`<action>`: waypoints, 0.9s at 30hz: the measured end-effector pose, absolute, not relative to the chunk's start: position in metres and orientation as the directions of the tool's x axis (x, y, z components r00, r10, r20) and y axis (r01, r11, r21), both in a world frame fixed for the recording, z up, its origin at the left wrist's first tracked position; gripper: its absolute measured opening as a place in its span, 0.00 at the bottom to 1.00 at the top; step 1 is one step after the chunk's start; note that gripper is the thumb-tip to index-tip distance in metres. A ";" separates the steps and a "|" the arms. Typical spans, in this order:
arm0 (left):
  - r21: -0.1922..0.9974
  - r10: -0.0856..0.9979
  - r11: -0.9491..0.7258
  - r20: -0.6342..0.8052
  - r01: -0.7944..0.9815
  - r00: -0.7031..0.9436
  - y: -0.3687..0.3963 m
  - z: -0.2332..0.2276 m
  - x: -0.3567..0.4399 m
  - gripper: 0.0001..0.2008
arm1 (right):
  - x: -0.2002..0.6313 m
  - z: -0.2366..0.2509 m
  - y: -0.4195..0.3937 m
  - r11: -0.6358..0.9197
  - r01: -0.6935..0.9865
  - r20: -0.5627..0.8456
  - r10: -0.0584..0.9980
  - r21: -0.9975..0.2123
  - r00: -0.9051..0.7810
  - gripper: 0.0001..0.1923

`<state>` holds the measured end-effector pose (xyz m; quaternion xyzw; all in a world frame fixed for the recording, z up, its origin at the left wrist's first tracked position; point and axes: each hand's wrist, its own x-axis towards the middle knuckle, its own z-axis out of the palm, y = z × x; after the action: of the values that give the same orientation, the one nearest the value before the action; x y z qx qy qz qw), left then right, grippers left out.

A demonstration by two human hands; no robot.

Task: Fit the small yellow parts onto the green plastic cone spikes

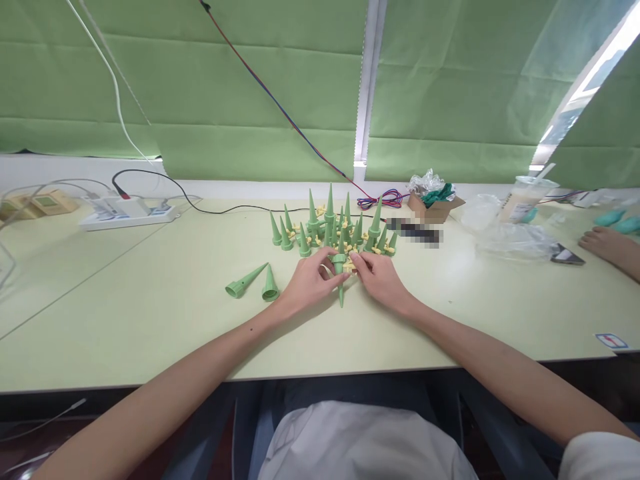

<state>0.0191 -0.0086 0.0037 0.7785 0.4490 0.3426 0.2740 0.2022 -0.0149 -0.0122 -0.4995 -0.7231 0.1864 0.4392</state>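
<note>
My left hand is closed round a green plastic spike, whose tip points down toward me. My right hand pinches a small yellow valve at the side of that spike; whether it is fully seated in the spike I cannot tell. Just beyond my hands stands a cluster of upright green spikes, several with yellow valves on their sides. Left of my left hand are two loose green spikes, one lying on its side and one tilted with its hollow base toward me.
A white power strip with cables lies at the back left. At the back right are a cardboard box, a plastic cup, clear bags and a phone. Another person's hand rests at the far right.
</note>
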 end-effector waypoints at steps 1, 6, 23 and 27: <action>0.732 0.885 -0.452 0.294 0.510 0.362 -0.008 0.003 0.019 0.20 | 0.202 -0.012 -0.015 0.427 0.557 0.442 0.889 -0.712 -0.117 0.26; 0.720 0.881 -0.466 0.322 0.515 0.347 -0.007 0.003 0.019 0.20 | 0.201 -0.009 -0.017 0.413 0.545 0.422 0.899 -0.729 -0.117 0.24; 0.714 0.857 -0.503 0.341 0.487 0.386 -0.007 0.003 0.017 0.20 | 0.202 -0.010 -0.016 0.469 0.566 0.439 0.876 -0.678 -0.201 0.23; 0.719 0.856 -0.502 0.337 0.480 0.391 -0.007 0.003 0.018 0.20 | 0.202 -0.009 -0.016 0.444 0.555 0.415 0.891 -0.703 -0.186 0.27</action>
<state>0.0179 -0.0074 0.0033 0.7906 0.4226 0.3550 0.2652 0.2016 -0.0164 -0.0093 -0.4868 -0.7427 0.2032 0.4126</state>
